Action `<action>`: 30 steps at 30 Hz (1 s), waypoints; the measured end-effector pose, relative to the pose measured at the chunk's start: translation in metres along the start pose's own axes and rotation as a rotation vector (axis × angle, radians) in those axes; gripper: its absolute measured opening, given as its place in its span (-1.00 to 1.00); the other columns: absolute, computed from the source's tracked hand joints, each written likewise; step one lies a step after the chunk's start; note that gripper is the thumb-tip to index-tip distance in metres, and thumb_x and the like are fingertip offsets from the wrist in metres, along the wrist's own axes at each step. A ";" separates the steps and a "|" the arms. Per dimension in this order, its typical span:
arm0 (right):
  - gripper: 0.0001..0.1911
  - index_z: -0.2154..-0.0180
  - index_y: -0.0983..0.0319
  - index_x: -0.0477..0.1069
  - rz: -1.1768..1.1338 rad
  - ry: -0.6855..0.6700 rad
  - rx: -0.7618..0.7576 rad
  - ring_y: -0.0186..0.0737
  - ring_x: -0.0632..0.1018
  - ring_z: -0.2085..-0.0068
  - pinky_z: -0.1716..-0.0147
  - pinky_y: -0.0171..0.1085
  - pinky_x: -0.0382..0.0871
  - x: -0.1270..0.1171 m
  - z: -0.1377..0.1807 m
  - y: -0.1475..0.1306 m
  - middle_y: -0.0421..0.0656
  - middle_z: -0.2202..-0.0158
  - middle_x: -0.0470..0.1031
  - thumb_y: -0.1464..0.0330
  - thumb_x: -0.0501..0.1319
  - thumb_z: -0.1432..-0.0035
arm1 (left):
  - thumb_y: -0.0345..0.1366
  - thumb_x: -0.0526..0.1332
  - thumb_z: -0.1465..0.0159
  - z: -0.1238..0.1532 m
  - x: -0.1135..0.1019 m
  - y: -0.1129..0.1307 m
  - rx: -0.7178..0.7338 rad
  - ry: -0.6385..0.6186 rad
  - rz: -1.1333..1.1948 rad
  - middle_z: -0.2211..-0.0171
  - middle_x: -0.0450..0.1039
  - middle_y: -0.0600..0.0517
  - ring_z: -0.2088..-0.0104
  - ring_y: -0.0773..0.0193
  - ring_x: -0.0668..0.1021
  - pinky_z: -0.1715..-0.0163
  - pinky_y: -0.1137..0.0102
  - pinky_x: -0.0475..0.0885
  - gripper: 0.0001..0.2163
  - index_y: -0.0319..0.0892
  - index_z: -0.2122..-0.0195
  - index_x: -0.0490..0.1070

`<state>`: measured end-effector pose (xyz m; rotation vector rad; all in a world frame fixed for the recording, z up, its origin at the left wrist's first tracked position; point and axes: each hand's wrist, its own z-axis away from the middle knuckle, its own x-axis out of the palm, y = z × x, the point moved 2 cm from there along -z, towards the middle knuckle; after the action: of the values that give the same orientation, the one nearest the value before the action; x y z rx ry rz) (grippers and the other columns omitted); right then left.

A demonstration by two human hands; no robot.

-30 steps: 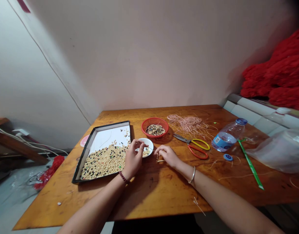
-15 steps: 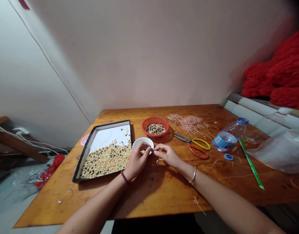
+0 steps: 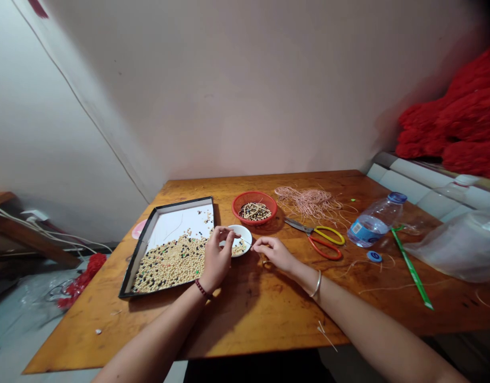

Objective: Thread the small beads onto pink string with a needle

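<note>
A thin pale string [image 3: 243, 240] spans the short gap between my two hands, above a white bowl [image 3: 246, 234] holding some cream beads. One end is pinched between the thumb and forefinger of my left hand [image 3: 217, 258], beside the tray's right edge. My right hand [image 3: 274, 254] pinches the other end just right of the bowl, its fingers curled. Below those fingers hangs a small length of strung beads [image 3: 265, 263], partly hidden. The black-edged tray [image 3: 152, 226] on the left holds many loose cream, black and green beads [image 3: 173, 263].
Behind the bowl stands a red basket [image 3: 254, 197] with strung beads. Pink string [image 3: 310, 201] lies tangled at the back. Scissors [image 3: 313, 231], a water bottle [image 3: 372, 223], its blue cap [image 3: 374, 257], a green strip [image 3: 413, 271] and a plastic bag [image 3: 460, 244] lie on the right.
My left hand has moved left, away from my right hand, so the string between them shows and more of the bowl is visible. My right hand has barely moved.
</note>
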<state>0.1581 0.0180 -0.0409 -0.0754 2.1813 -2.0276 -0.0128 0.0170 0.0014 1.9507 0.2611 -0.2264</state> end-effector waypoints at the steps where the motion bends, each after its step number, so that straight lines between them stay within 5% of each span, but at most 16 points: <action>1: -0.83 0.50 0.25 0.46 0.004 -0.004 0.003 -0.30 0.42 0.44 0.39 -0.32 0.29 0.000 0.000 0.000 -0.20 0.52 0.45 0.28 0.19 0.05 | -0.17 0.12 -0.31 -0.001 0.000 0.000 -0.004 0.003 -0.004 0.29 0.52 -0.05 0.22 0.22 0.58 0.35 0.43 0.43 -0.83 -0.17 0.29 0.32; 10: -0.80 0.55 0.24 0.49 0.138 0.022 -0.006 -0.23 0.47 0.38 0.27 -0.25 0.31 -0.011 -0.004 0.002 -0.16 0.50 0.52 0.34 0.12 0.04 | -0.16 0.12 -0.31 0.001 0.001 -0.001 -0.005 -0.020 -0.009 0.27 0.53 -0.06 0.20 0.20 0.57 0.37 0.42 0.44 -0.83 -0.16 0.27 0.32; 14: -0.75 0.46 0.24 0.47 -0.019 0.591 -0.140 -0.19 0.47 0.28 0.22 -0.23 0.31 -0.044 -0.008 -0.003 -0.11 0.37 0.54 0.29 0.06 -0.01 | -0.16 0.11 -0.31 0.001 0.002 -0.001 -0.007 -0.029 -0.016 0.26 0.53 -0.07 0.19 0.19 0.58 0.37 0.42 0.44 -0.83 -0.16 0.27 0.32; 17: -0.71 0.39 0.27 0.47 -0.078 0.801 -0.175 -0.18 0.46 0.26 0.21 -0.22 0.31 -0.058 -0.006 -0.010 -0.09 0.30 0.54 0.26 0.04 -0.04 | -0.15 0.12 -0.31 0.002 0.003 -0.002 -0.006 -0.039 -0.011 0.25 0.54 -0.07 0.19 0.18 0.58 0.35 0.41 0.45 -0.82 -0.16 0.26 0.32; 19: -0.70 0.36 0.27 0.48 -0.047 0.723 -0.194 -0.17 0.47 0.24 0.19 -0.20 0.32 -0.055 -0.004 -0.017 -0.07 0.29 0.55 0.24 0.06 -0.08 | -0.14 0.13 -0.30 0.002 0.004 -0.002 -0.013 -0.052 -0.002 0.26 0.55 -0.08 0.19 0.17 0.59 0.34 0.40 0.46 -0.81 -0.16 0.26 0.32; 24: -0.75 0.29 0.24 0.53 0.140 0.093 -0.238 -0.15 0.52 0.17 0.08 -0.18 0.34 -0.020 0.003 -0.027 -0.06 0.23 0.57 0.21 0.20 -0.12 | -0.12 0.14 -0.29 0.004 0.006 0.001 -0.024 -0.136 0.067 0.24 0.55 -0.09 0.19 0.17 0.60 0.34 0.40 0.48 -0.80 -0.16 0.26 0.31; 30: -0.80 0.43 0.26 0.55 0.305 -0.009 -0.273 -0.19 0.53 0.24 0.11 -0.21 0.33 -0.007 0.008 -0.019 -0.08 0.34 0.56 0.28 0.24 -0.12 | -0.11 0.14 -0.29 0.004 0.005 0.001 -0.007 -0.108 0.063 0.25 0.54 -0.10 0.18 0.16 0.60 0.36 0.41 0.48 -0.79 -0.17 0.27 0.32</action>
<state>0.1652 0.0097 -0.0217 0.2027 2.2867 -1.5607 -0.0078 0.0131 -0.0003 1.9299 0.1290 -0.2877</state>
